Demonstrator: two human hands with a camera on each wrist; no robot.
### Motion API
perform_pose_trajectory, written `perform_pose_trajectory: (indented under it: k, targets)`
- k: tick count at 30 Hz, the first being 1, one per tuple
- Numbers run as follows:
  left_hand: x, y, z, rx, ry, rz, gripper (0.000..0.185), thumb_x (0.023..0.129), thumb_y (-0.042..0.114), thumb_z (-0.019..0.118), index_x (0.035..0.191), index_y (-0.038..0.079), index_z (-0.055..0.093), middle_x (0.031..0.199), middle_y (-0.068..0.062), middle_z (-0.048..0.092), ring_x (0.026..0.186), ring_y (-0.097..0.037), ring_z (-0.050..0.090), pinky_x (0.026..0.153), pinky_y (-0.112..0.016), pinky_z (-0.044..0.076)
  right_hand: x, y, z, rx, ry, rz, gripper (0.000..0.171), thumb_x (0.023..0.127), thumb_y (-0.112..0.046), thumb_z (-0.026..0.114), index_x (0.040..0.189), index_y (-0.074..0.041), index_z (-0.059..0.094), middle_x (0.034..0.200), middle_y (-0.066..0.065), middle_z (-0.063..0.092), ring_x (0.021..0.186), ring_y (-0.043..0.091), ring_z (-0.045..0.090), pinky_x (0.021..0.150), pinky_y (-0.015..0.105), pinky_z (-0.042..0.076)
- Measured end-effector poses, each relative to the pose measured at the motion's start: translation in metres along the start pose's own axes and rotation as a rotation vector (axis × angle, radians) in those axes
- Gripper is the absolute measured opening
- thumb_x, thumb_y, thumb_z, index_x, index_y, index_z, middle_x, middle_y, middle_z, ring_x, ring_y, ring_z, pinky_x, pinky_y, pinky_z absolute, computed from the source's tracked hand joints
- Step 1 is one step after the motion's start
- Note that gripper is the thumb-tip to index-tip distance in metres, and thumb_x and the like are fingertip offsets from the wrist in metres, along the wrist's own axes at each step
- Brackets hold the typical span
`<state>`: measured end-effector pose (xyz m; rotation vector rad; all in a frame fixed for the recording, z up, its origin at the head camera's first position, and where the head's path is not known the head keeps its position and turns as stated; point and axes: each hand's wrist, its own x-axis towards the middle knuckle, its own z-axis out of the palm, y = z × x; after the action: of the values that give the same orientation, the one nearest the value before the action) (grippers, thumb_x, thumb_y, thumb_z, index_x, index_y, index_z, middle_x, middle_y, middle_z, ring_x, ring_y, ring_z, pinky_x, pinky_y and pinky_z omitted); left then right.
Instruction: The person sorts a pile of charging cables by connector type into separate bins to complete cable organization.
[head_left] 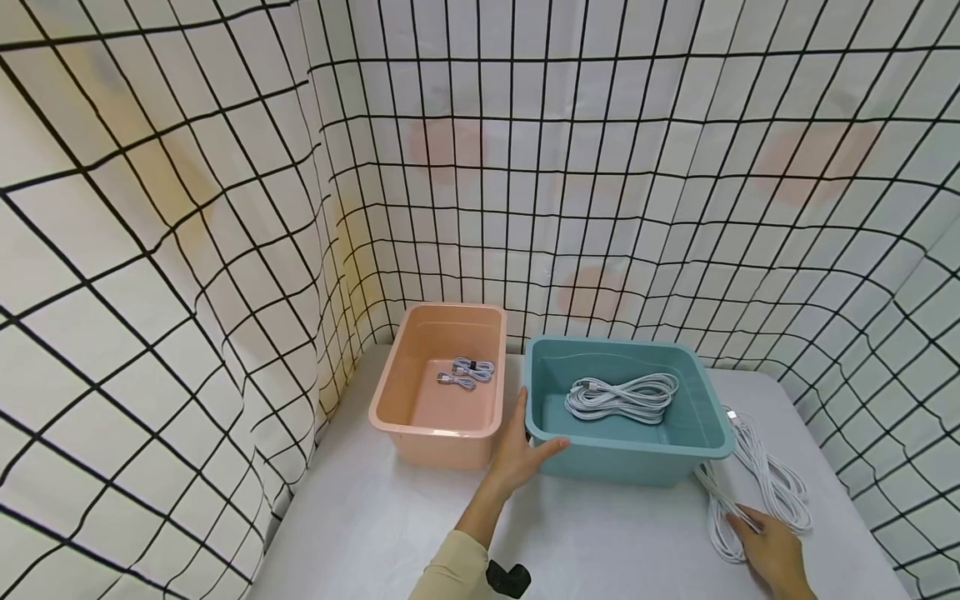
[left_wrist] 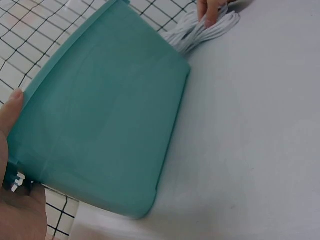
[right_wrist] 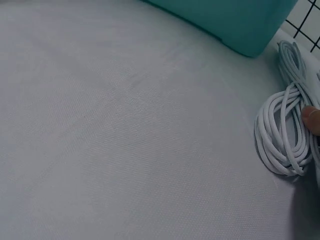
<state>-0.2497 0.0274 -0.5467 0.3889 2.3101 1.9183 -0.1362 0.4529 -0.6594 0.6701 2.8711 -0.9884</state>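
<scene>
Bins: two were counted, one teal bin (head_left: 630,450) and one peach bin (head_left: 438,437), the peach one standing just left of the teal bin on the white table (head_left: 375,517).

Cable bundles: three were counted. One large white coil (head_left: 622,396) lay inside the teal bin. One small bundle (head_left: 467,372) lay on the floor of the peach bin. One loose white cable bundle (head_left: 757,487) lay on the table just right of the teal bin, trailing from its far right corner toward the front.

Hands: two were in view, a left hand (head_left: 517,454) and a right hand (head_left: 772,554).

Left hand, position: at the front left corner of the teal bin, in the gap between it and the peach bin.

Left hand, hold: fingers straight along the teal bin's left wall and the thumb laid along its front rim; the hand rested against the corner, not curled round it. The left wrist view showed the thumb tip (left_wrist: 12,102) at the rim.

Right hand, position: on the table to the front right of the teal bin, at the near end of the loose cable bundle.

Right hand, hold: fingers lay on the strands; the left wrist view showed them bent over the bundle (left_wrist: 212,12), apparently pinching it. The right wrist view showed one fingertip (right_wrist: 312,119) on the coil's loops.

Backdrop: a checked cloth (head_left: 187,250) hung behind and to both sides of the teal bin.
</scene>
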Motion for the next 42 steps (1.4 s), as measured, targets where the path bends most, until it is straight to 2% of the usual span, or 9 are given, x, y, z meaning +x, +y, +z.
perform_pose_trajectory:
  k: [11, 21, 28, 33, 37, 42]
  targets:
    - [0.001, -0.002, 0.002, 0.011, -0.002, -0.002, 0.108, 0.089, 0.033, 0.084, 0.168, 0.021, 0.010, 0.170, -0.005, 0.019, 0.153, -0.029, 0.024, 0.118, -0.054, 0.028, -0.004, -0.003, -0.020, 0.076, -0.017, 0.089, 0.074, 0.104, -0.054, 0.057, 0.142, 0.009, 0.051, 0.146, 0.038, 0.038, 0.136, 0.064, 0.027, 0.105, 0.076, 0.026]
    - [0.001, -0.003, 0.002, 0.008, -0.007, -0.003, 0.110, 0.089, 0.035, 0.084, 0.168, 0.017, 0.010, 0.171, -0.007, 0.018, 0.153, -0.031, 0.024, 0.117, -0.053, 0.030, -0.003, -0.004, -0.052, 0.094, 0.000, 0.070, 0.079, 0.104, -0.055, 0.054, 0.144, 0.012, 0.046, 0.148, 0.040, 0.032, 0.137, 0.064, 0.025, 0.107, 0.073, 0.027]
    - [0.001, -0.003, 0.002, 0.006, -0.007, -0.003, 0.111, 0.088, 0.038, 0.084, 0.168, 0.021, 0.009, 0.171, -0.007, 0.018, 0.153, -0.030, 0.023, 0.119, -0.052, 0.028, 0.004, -0.001, -0.083, 0.040, 0.069, 0.007, 0.072, 0.106, -0.047, 0.055, 0.140, 0.016, 0.046, 0.144, 0.044, 0.034, 0.132, 0.067, 0.030, 0.101, 0.074, 0.033]
    - [0.000, -0.002, 0.002, 0.006, -0.007, -0.008, 0.110, 0.089, 0.036, 0.084, 0.168, 0.019, 0.009, 0.171, -0.007, 0.018, 0.153, -0.030, 0.023, 0.119, -0.053, 0.027, 0.008, -0.004, -0.106, 0.007, 0.077, -0.053, 0.069, 0.107, -0.045, 0.054, 0.139, 0.016, 0.048, 0.140, 0.046, 0.037, 0.127, 0.069, 0.034, 0.095, 0.076, 0.036]
    - [0.000, -0.002, 0.001, 0.006, -0.006, -0.013, 0.110, 0.089, 0.037, 0.084, 0.168, 0.017, 0.009, 0.171, -0.007, 0.018, 0.153, -0.030, 0.023, 0.118, -0.054, 0.027, 0.010, -0.013, -0.125, -0.008, 0.079, -0.093, 0.067, 0.107, -0.044, 0.055, 0.139, 0.015, 0.049, 0.138, 0.047, 0.040, 0.122, 0.070, 0.038, 0.085, 0.072, 0.043]
    - [0.000, -0.002, 0.000, -0.004, -0.008, -0.001, 0.109, 0.090, 0.034, 0.083, 0.168, 0.017, 0.009, 0.171, -0.007, 0.018, 0.153, -0.030, 0.023, 0.118, -0.055, 0.027, 0.013, -0.029, -0.145, -0.051, 0.074, -0.124, 0.068, 0.108, -0.044, 0.053, 0.140, 0.015, 0.048, 0.136, 0.048, 0.041, 0.118, 0.071, 0.039, 0.081, 0.075, 0.043]
